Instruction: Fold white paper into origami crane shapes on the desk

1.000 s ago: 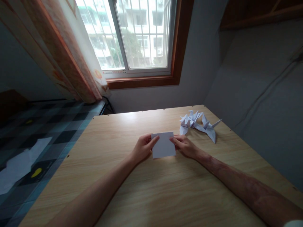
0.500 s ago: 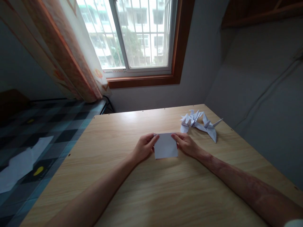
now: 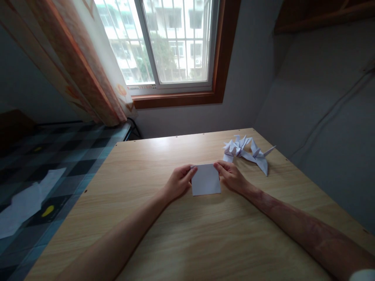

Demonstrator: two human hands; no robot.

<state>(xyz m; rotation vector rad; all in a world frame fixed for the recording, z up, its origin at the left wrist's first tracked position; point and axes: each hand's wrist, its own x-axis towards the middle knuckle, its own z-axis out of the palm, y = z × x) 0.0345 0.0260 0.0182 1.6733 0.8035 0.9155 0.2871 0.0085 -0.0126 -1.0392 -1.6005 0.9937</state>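
A small, roughly square sheet of white paper (image 3: 206,181) is held up by its two far corners over the wooden table (image 3: 164,234). My left hand (image 3: 181,180) pinches the upper left corner, thumb on top and fingers behind. At the upper right corner my right hand (image 3: 231,175) grips the paper the same way. Whether the sheet is folded into layers I cannot tell. Just beyond my right hand lie several white folded paper cranes (image 3: 238,148), clustered and partly overlapping.
To the left, a bed with a checked cover (image 3: 79,156) carries loose white paper sheets (image 3: 29,203). A barred window (image 3: 178,43) and a curtain (image 3: 88,66) are behind the table. A wooden shelf (image 3: 325,21) hangs at the upper right.
The paper has shifted very slightly to the right and tilted a little. My right hand has moved up a touch at its corner; my left hand stays nearly still.
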